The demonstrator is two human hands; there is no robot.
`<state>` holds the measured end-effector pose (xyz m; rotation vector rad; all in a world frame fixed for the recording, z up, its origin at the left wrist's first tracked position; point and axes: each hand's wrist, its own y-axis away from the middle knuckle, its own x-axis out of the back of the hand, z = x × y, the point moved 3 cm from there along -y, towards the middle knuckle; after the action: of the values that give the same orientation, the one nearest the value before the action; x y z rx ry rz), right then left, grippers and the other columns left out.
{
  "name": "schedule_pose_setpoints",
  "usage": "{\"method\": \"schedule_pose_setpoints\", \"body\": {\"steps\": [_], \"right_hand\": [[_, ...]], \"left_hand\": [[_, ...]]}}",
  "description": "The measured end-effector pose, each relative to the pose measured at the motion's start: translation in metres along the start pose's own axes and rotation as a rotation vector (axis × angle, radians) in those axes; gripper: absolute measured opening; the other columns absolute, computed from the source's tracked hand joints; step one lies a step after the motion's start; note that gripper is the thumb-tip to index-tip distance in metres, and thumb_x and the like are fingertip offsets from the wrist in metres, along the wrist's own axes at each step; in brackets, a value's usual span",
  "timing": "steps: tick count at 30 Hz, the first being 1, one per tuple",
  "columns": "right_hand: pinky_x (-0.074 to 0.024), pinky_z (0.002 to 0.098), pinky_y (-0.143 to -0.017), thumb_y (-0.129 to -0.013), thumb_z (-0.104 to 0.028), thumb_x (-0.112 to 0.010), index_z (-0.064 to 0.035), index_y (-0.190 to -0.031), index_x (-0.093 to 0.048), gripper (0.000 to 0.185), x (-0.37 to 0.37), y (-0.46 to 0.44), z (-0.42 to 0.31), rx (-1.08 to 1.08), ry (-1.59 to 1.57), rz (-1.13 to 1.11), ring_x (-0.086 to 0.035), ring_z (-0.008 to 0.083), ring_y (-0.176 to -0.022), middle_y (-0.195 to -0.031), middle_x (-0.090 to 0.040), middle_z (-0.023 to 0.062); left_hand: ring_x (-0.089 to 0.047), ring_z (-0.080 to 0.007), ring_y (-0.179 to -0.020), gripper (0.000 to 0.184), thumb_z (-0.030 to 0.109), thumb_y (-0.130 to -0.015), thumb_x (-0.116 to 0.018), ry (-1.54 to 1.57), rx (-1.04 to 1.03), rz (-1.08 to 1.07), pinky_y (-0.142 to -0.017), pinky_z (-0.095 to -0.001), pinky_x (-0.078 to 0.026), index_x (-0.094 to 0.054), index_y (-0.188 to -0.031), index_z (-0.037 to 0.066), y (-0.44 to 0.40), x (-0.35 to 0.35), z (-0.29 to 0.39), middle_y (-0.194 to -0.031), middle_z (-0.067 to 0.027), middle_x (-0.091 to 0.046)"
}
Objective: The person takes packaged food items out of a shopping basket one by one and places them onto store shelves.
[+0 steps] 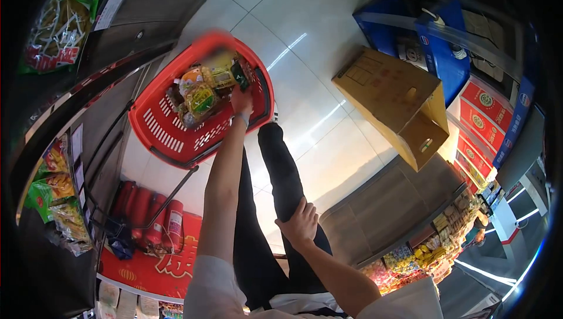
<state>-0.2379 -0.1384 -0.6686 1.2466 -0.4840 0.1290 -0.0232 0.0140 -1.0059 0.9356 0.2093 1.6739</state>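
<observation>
My left hand (241, 102) reaches down into a red plastic shopping basket (170, 137) on the floor. Its fingers are closed on a small dark green packet (240, 76) at the basket's right side. Beside it in the basket lie a yellow packet (223, 77), a clear pack with a green round label (200, 101) and an orange-and-white pack (192, 77). Part of the contents is too blurred to name. My right hand (299, 223) lies on my right leg, around the knee, holding no object. Its thumb stands apart from the fingers.
An opened cardboard box (390, 99) stands at the right, near blue shelving (440, 43) and red cartons (482, 105). Bagged goods hang at the left (58, 31). Red fire extinguishers (153, 219) stand lower left. Packaged snacks (431, 248) fill a lower right display.
</observation>
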Motion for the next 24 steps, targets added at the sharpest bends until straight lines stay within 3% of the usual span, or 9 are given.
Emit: {"method": "schedule_pose_setpoints", "body": {"steps": [2, 3, 5, 7, 11, 14, 20, 22, 24], "right_hand": [[-0.0442, 0.0419, -0.101, -0.068, -0.054, -0.085, 0.0062, -0.144, -0.035, 0.109, 0.005, 0.001, -0.001, 0.003, 0.017, 0.006, -0.051, 0.0323, -0.116, -0.123, -0.051, 0.0185], [-0.0443, 0.0423, -0.101, -0.068, -0.055, -0.085, 0.0057, -0.143, -0.036, 0.108, 0.008, 0.001, -0.002, 0.007, 0.017, 0.025, -0.052, 0.0325, -0.117, -0.124, -0.051, 0.0183], [-0.0445, 0.0429, -0.101, -0.068, -0.054, -0.086, 0.0046, -0.140, -0.038, 0.105, 0.005, 0.002, -0.001, 0.016, 0.009, 0.049, -0.052, 0.0328, -0.117, -0.123, -0.052, 0.0184], [-0.0446, 0.0434, -0.101, -0.068, -0.055, -0.086, 0.0040, -0.139, -0.039, 0.103, 0.006, 0.004, -0.003, 0.012, 0.008, 0.073, -0.052, 0.0331, -0.117, -0.123, -0.052, 0.0184], [-0.0462, 0.0434, -0.101, -0.070, -0.051, -0.085, 0.0035, -0.141, -0.038, 0.101, 0.012, 0.017, 0.001, 0.035, -0.047, -0.007, -0.053, 0.0351, -0.121, -0.129, -0.052, 0.0214], [-0.0456, 0.0464, -0.105, -0.073, -0.042, -0.084, 0.0024, -0.146, -0.034, 0.099, 0.026, 0.024, 0.017, 0.118, -0.173, -0.011, -0.051, 0.0395, -0.124, -0.134, -0.050, 0.0239], [-0.0302, 0.0516, -0.117, -0.059, -0.034, -0.095, -0.0065, -0.155, -0.027, 0.120, 0.129, 0.139, -0.010, 0.987, -0.340, 0.177, -0.032, 0.0429, -0.140, -0.152, -0.035, 0.0202], [-0.0392, 0.0492, -0.110, -0.076, -0.029, -0.084, -0.0112, -0.142, -0.051, 0.076, 0.167, 0.182, -0.024, 1.153, -0.387, 0.299, -0.044, 0.0417, -0.132, -0.140, -0.050, 0.0179], [-0.0480, 0.0446, -0.100, -0.083, -0.021, -0.078, -0.0118, -0.131, -0.062, 0.051, 0.192, 0.198, -0.040, 1.307, -0.635, 0.306, -0.060, 0.0389, -0.114, -0.121, -0.064, 0.0159]], "left_hand": [[-0.064, -0.0436, -0.100, 0.029, 0.020, -0.089, -0.071, 0.298, 0.527, -0.082, -0.088, -0.0513, -0.048, -0.064, -0.110, 0.000, 0.026, 0.029, 0.048, -0.102, -0.0223, -0.068], [-0.064, -0.0436, -0.100, 0.029, 0.020, -0.089, -0.071, 0.291, 0.527, -0.072, -0.088, -0.0513, -0.048, -0.064, -0.110, 0.000, 0.029, 0.032, 0.031, -0.102, -0.0223, -0.068], [-0.058, -0.0415, -0.105, 0.027, 0.014, -0.089, -0.070, -0.032, 0.040, 0.017, -0.091, -0.0517, -0.045, -0.063, -0.110, -0.001, 0.029, 0.049, -0.004, -0.110, -0.0223, -0.062], [-0.056, -0.0395, -0.102, 0.030, 0.012, -0.089, -0.067, -0.071, -0.249, 0.094, -0.090, -0.0485, -0.044, -0.060, -0.114, -0.003, 0.075, 0.100, 0.052, -0.111, -0.0210, -0.058], [-0.061, -0.0363, -0.114, 0.041, 0.016, -0.100, -0.055, 0.247, 0.002, 0.054, -0.099, -0.0418, -0.044, -0.052, -0.135, -0.005, 0.196, 0.168, 0.097, -0.122, -0.0265, -0.064], [-0.057, -0.0209, -0.118, 0.044, 0.012, -0.101, -0.056, 0.564, 0.093, -0.011, -0.103, -0.0357, -0.043, -0.048, -0.142, -0.002, 0.286, 0.219, 0.134, -0.130, -0.0167, -0.062], [-0.065, -0.0180, -0.094, 0.025, 0.007, -0.090, -0.064, 0.879, 0.457, -0.037, -0.082, -0.0321, -0.052, -0.065, -0.114, 0.000, 0.426, 0.313, 0.200, -0.104, -0.0053, -0.068], [-0.065, -0.0178, -0.090, 0.015, 0.001, -0.088, -0.063, 0.666, 0.259, -0.206, -0.077, -0.0325, -0.054, -0.067, -0.103, -0.001, 0.449, 0.342, 0.199, -0.100, -0.0059, -0.067], [-0.066, -0.0194, -0.091, 0.013, -0.005, -0.088, -0.061, 0.127, -0.302, -0.205, -0.078, -0.0335, -0.055, -0.068, -0.099, -0.003, 0.468, 0.379, 0.240, -0.100, -0.0082, -0.067]]}}
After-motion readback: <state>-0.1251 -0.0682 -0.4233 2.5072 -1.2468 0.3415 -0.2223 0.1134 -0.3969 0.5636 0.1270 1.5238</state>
